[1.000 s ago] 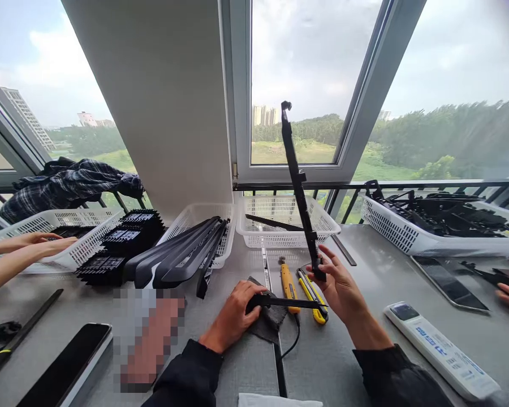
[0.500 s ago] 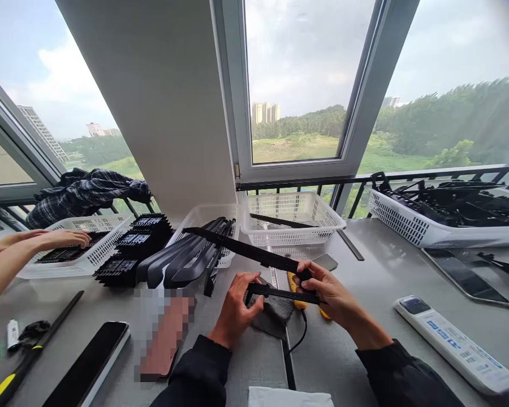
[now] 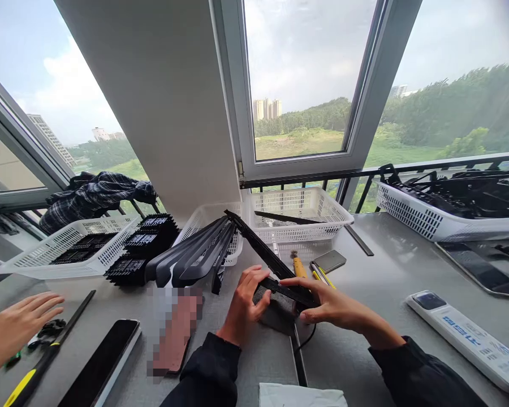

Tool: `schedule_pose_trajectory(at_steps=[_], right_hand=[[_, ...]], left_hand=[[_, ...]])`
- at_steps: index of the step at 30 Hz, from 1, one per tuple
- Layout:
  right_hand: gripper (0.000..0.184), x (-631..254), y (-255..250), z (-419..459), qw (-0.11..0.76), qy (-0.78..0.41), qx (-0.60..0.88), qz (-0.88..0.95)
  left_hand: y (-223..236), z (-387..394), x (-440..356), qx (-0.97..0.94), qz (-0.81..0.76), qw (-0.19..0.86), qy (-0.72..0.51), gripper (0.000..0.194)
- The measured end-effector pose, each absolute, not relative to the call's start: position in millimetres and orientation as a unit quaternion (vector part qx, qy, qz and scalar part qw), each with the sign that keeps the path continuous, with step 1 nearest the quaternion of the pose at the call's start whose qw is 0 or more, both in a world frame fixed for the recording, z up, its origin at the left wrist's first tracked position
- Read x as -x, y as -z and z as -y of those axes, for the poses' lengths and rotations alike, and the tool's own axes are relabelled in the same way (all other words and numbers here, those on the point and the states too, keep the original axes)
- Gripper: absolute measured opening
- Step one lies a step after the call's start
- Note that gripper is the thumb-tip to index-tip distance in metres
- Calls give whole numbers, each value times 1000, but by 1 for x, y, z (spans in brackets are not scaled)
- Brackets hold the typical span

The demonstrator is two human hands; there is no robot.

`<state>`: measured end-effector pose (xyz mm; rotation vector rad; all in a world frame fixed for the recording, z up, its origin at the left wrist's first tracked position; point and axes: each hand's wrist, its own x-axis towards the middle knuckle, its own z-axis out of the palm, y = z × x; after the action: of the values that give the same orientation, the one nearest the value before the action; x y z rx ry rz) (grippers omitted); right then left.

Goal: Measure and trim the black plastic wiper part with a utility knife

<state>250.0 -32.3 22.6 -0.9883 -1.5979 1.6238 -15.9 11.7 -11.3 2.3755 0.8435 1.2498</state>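
Observation:
A long black plastic strip [image 3: 263,249], bent back into a narrow V, is held between my two hands above the table. My left hand [image 3: 246,302] pinches the end of its shorter, nearer arm. My right hand [image 3: 337,305] closes around the bend, thumb below and fingers on top. The longer arm slants up and away to the left, its tip near the dark grey strips [image 3: 199,251]. Beneath my hands lies a dark grey block [image 3: 280,316], partly hidden. A yellow-handled tool [image 3: 299,267] is just behind my right hand.
White baskets stand along the window: one with black grid parts [image 3: 85,249], one with a single strip [image 3: 288,217], one heaped with black parts [image 3: 470,192]. Phones [image 3: 106,356] and a white power strip [image 3: 466,336] lie around. A co-worker's hand [image 3: 23,325] is at left.
The strip's longer arm now points more steeply away, and my right hand has shifted its hold at the bend. The co-worker's hand has left the basket and come nearer.

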Motion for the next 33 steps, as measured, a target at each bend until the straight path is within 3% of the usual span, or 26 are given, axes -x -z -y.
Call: schedule_pose_trajectory(at_steps=[5,9,13,17,20,23,29,33], right_hand=[[83,-236,-9,32,350,-684,370,522],[75,-225,-3,29,408,-688,368,474],[55,-217,-9,33,453,-707,338,426],[55,-206,-9,41,430,-731,322,421],[55,-200,-3,43,402,-727,318,457],[56,-200,4,40,401,-697,326,497],[55,-221,4,28,480,-587,392,521],[53,-240,-4,25,455,-552,414,563]], left_hand=[[10,-9,14,-810,-330,107,-473,43],[6,-1,10,-711,-402,148,-558,51],[6,5,2,-599,-421,323,-600,50],[14,9,-9,-504,-402,547,-533,54],[19,12,-14,-461,-383,648,-470,49],[14,13,-13,-451,-371,664,-467,42],[-2,12,-9,-398,-375,662,-512,42],[5,7,-6,-334,-395,650,-556,44]])
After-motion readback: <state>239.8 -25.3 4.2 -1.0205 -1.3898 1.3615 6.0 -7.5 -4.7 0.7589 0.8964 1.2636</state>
